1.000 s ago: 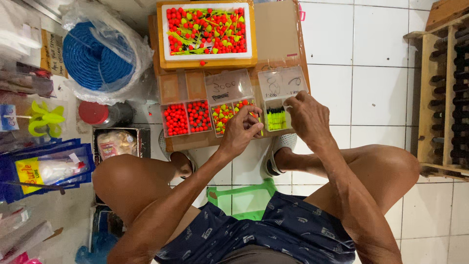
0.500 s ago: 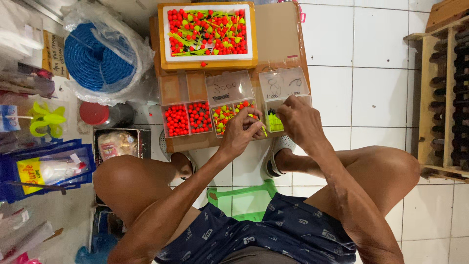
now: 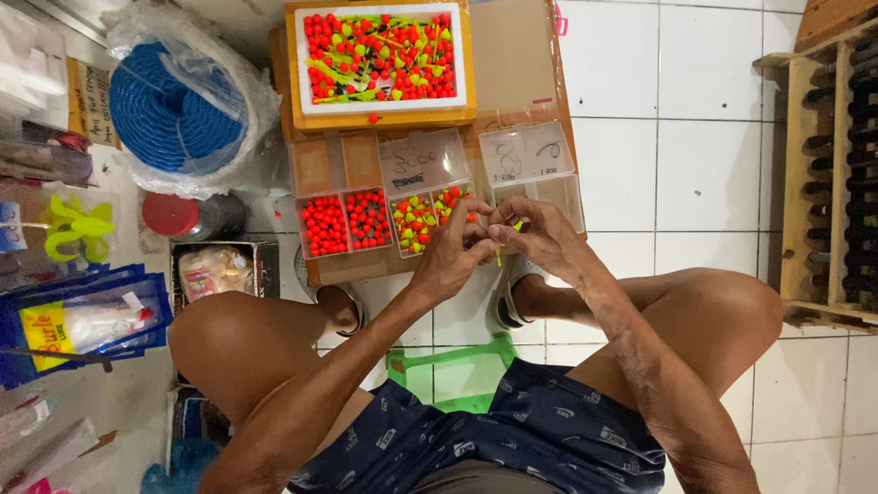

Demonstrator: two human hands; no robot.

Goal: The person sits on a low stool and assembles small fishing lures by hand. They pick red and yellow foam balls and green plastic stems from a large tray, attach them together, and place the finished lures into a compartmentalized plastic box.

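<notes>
Both hands meet fingertip to fingertip over the front edge of the compartment boxes. The right hand (image 3: 540, 240) pinches a slim yellow-green float (image 3: 499, 254), its long axis near vertical, its lower tip pointing toward the person. The left hand (image 3: 453, 252) closes on the same piece from the left, touching the right fingers. Just behind the grip lies the clear box of mixed red and yellow floats (image 3: 428, 216); the empty clear box (image 3: 549, 187) sits to its right, the red-bead box (image 3: 346, 220) farther left.
</notes>
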